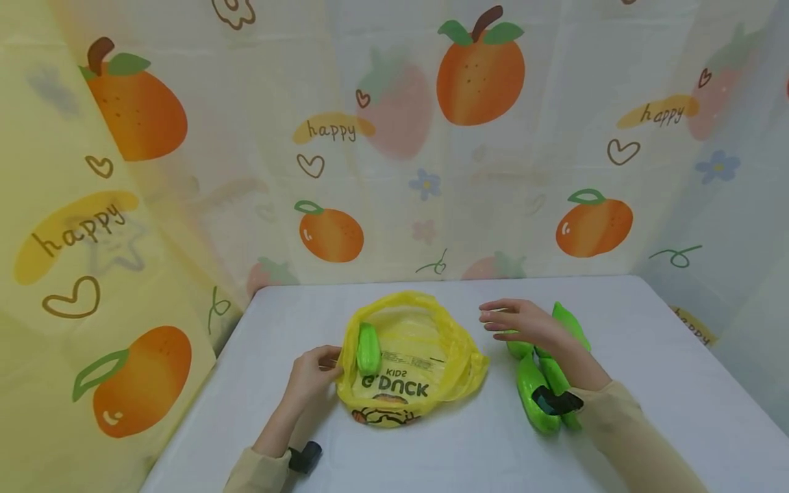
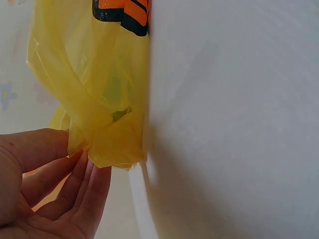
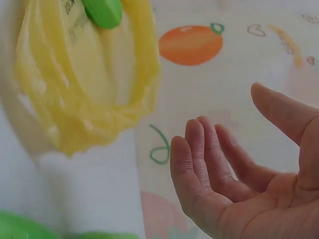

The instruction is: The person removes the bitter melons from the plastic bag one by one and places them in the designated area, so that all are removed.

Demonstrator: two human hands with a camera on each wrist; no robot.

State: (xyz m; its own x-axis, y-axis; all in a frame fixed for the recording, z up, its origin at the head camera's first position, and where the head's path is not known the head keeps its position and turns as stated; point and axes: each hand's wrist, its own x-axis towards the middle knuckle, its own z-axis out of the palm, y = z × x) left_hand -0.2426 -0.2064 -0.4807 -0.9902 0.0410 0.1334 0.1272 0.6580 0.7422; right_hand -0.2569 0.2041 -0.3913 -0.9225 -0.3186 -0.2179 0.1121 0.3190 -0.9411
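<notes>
A translucent yellow plastic bag (image 1: 459,349) stands with its mouth wide, printed lettering showing inside. My left hand (image 1: 311,370) pinches its left edge between thumb and fingers; in the left wrist view the bag's gathered film (image 2: 107,142) sits at the fingertips. Inside the bag, against its left wall, lies a glossy green, long vegetable-like piece (image 1: 368,349). To the right, my right hand (image 1: 527,322) hovers with its palm turned toward the bag, fingers loosely extended and holding nothing. Beneath that hand and wrist lie several similar green pieces (image 1: 535,400), partly hidden by the arm.
A white-covered table (image 1: 450,455) carries everything. Behind it and along both sides hang curtains (image 1: 394,185) printed with oranges, hearts and the word happy. Each wrist wears a black strap (image 1: 557,400).
</notes>
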